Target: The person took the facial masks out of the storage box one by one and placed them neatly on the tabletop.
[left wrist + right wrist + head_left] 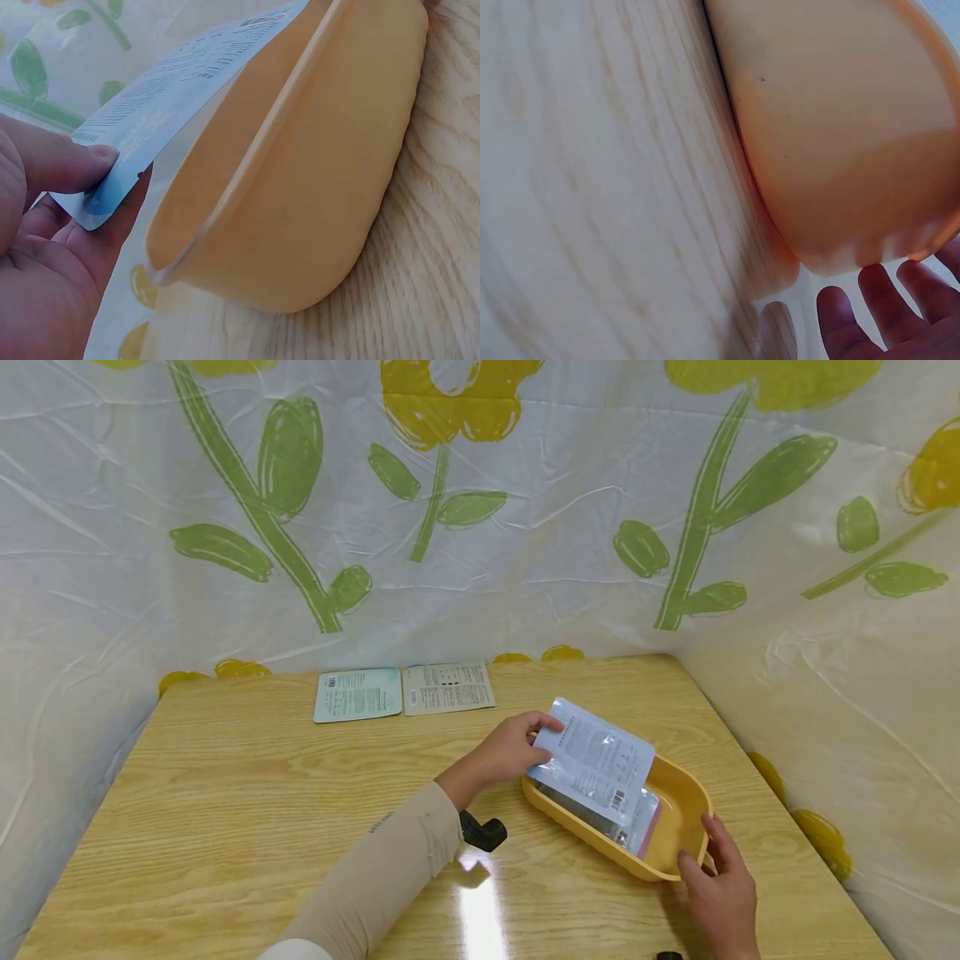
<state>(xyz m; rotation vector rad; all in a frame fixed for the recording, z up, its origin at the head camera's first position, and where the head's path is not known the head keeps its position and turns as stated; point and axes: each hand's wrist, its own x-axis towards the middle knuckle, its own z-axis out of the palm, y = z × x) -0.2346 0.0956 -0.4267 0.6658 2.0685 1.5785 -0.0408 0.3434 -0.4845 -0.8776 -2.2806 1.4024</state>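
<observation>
No wording can be read. Over the yellow bin [681, 802], a pale blue packet [596, 760] carries tiny print and a barcode. Another packet [643, 825] inside the bin shows a barcode. Left of the bin, farther back, a mint packet [358, 696] bears small print and a barcode; a cream packet [448, 687], nearer the bin, bears print and dark dots.

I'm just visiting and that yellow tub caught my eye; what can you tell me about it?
The yellow tub is an oblong, open-topped container with rounded ends, smooth walls and a narrow rim, apparently plastic. It stands upright on the wooden table. At least one packet lies inside, while the left hand holds a pale blue packet above its far-left end. The right hand touches its near-right end.
</observation>
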